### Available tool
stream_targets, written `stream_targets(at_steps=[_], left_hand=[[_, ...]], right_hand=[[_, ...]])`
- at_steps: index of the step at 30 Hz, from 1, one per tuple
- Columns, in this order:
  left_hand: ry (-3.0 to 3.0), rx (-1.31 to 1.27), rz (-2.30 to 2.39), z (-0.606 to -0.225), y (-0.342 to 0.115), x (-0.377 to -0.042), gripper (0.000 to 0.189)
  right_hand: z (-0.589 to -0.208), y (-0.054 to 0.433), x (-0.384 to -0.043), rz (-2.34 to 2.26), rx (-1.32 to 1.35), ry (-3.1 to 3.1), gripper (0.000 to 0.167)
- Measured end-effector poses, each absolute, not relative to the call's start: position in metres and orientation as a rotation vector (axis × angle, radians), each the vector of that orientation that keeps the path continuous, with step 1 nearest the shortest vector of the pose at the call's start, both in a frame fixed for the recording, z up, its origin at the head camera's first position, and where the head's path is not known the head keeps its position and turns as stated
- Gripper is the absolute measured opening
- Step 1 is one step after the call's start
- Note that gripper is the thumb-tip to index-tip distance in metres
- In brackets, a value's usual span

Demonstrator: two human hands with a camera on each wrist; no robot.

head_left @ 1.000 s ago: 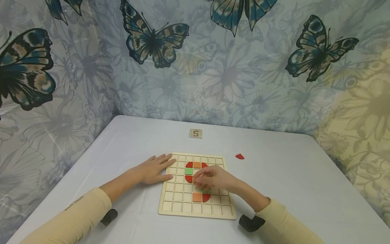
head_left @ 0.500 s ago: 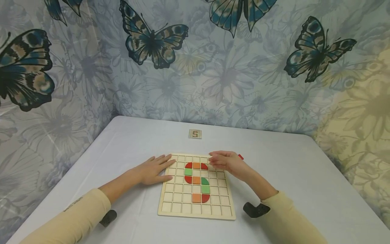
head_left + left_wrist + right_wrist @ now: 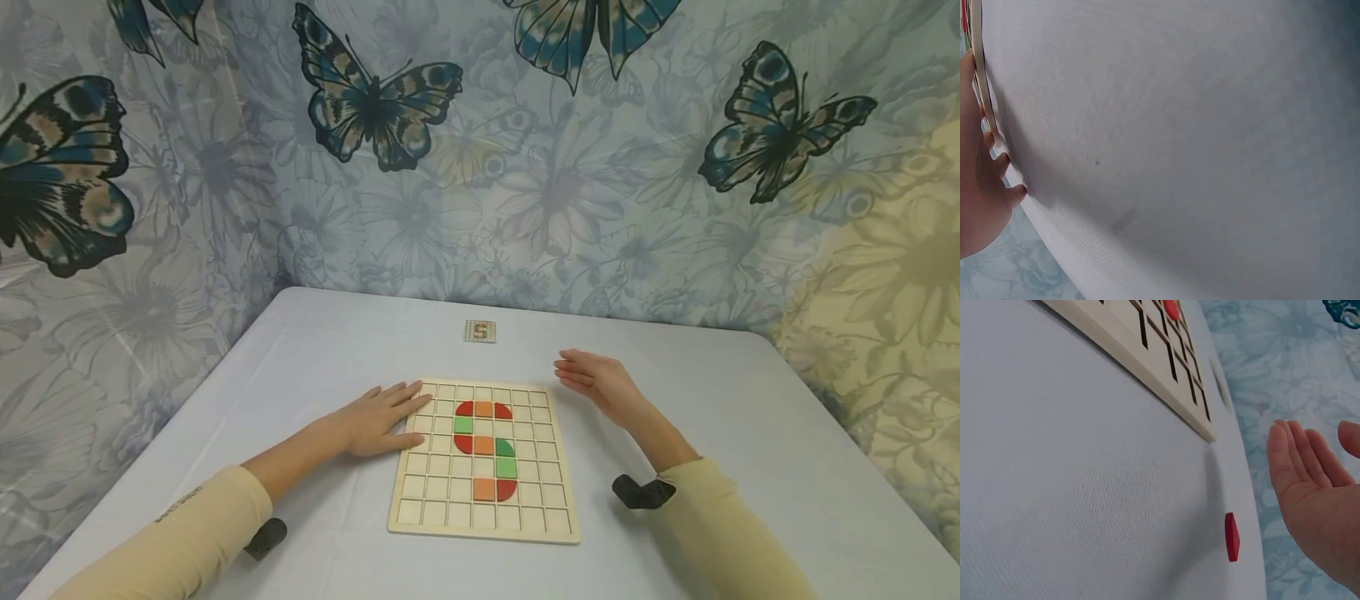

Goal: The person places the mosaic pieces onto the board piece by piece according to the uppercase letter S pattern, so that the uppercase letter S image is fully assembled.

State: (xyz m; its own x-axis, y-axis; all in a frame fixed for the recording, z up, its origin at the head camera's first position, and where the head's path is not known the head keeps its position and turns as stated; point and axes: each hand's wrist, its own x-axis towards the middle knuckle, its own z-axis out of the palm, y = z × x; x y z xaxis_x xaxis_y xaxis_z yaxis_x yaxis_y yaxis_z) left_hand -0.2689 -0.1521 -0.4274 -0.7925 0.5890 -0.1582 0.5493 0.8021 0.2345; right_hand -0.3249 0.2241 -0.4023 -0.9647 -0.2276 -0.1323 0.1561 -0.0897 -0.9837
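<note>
A wooden grid board (image 3: 420, 508) lies on the table with coloured tiles set in its squares: an orange tile (image 3: 483, 445), a dark green quarter-round tile (image 3: 505, 447), a light green tile (image 3: 506, 467), a red quarter-round tile (image 3: 507, 489) and several more. My left hand (image 3: 378, 421) rests with spread fingers on the board's left edge. Past the board's far right corner, my right hand (image 3: 603, 385) hovers above the table, fingers extended and holding nothing. Below it a loose red tile (image 3: 1232, 537) lies on the cloth; the hand hides it in the head view.
A small card (image 3: 480, 331) with an S pattern on a grid lies behind the board. White cloth covers the table (image 3: 360, 333), and butterfly-printed fabric (image 3: 562, 192) hangs around its back and sides. Dark wrist devices (image 3: 643, 492) sit under both sleeves.
My right hand has left the middle of the board and moved right and away from me, over the loose red tile. An orange and a dark green tile are now uncovered mid-board. My left hand stays put.
</note>
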Motion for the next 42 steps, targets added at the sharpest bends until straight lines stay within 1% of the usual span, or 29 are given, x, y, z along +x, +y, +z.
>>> stream_targets(at_steps=[4, 6, 13, 18, 29, 33, 38, 42], left_hand=[[2.770, 0.889, 0.260, -0.429, -0.152, -0.269, 0.074], [2.772, 0.887, 0.260, -0.430, -0.153, -0.269, 0.075], [2.766, 0.877, 0.278, -0.431, -0.153, -0.269, 0.075], [2.768, 0.875, 0.257, -0.432, -0.153, -0.269, 0.074], [2.760, 0.881, 0.264, -0.433, -0.151, -0.270, 0.074], [2.764, 0.881, 0.263, -0.434, -0.151, -0.271, 0.075], [2.765, 0.876, 0.269, -0.434, -0.151, -0.271, 0.075], [2.766, 0.878, 0.272, -0.433, -0.151, -0.271, 0.075]], right_hand=[[-0.404, 0.232, -0.330, -2.171, 0.000, 1.910, 0.060], [-0.406, 0.236, -0.333, -2.159, 0.013, 1.934, 0.061], [-0.414, 0.251, -0.339, -2.110, 0.025, 2.067, 0.058], [-0.420, 0.259, -0.342, -2.027, 0.045, 2.178, 0.060], [-0.430, 0.270, -0.344, -1.801, 0.035, 2.372, 0.056], [-0.431, 0.271, -0.343, -1.713, 0.002, 2.423, 0.054], [-0.432, 0.274, -0.341, -1.485, -0.132, 2.613, 0.048], [-0.433, 0.277, -0.340, -1.399, -0.255, 2.679, 0.044]])
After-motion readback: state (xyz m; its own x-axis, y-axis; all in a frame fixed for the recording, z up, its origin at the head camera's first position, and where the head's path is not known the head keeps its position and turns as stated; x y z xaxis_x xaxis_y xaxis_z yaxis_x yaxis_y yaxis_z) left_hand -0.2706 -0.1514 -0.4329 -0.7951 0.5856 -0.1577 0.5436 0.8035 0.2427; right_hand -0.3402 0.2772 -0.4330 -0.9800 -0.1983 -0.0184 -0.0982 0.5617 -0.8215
